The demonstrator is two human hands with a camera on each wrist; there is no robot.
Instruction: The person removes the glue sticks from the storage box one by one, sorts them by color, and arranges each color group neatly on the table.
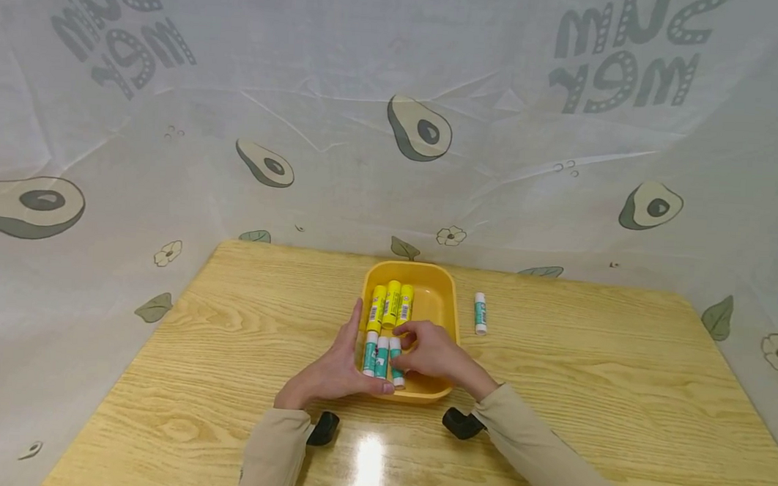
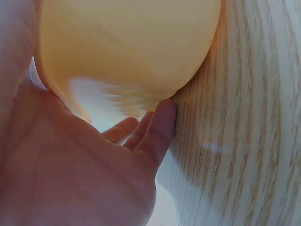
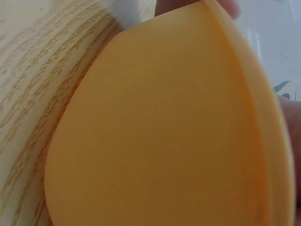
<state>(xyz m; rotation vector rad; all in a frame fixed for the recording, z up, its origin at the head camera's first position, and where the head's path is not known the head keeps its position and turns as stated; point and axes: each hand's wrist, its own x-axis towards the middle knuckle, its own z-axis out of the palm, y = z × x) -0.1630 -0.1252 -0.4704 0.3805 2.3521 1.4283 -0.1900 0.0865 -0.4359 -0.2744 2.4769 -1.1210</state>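
A yellow tray [image 1: 423,394] sits on the table. Around its near left corner is my left hand [image 1: 336,369], fingers along the left side and thumb across the front rim; the left wrist view shows those fingers [image 2: 160,122] against the outer wall. Three yellow glue sticks [image 1: 391,304] lie side by side in the tray's far left part. Closer to me are white-and-teal glue sticks [image 1: 370,356] in a row. My right hand [image 1: 429,351] reaches over the right rim and pinches the rightmost teal glue stick [image 1: 395,352]. In the right wrist view the tray wall hides most of that hand.
Another white-and-teal glue stick [image 1: 481,314] lies on the wooden table [image 1: 585,400], right of the tray. A pale cloth [image 1: 345,64] printed with avocados hangs behind the table and down both sides.
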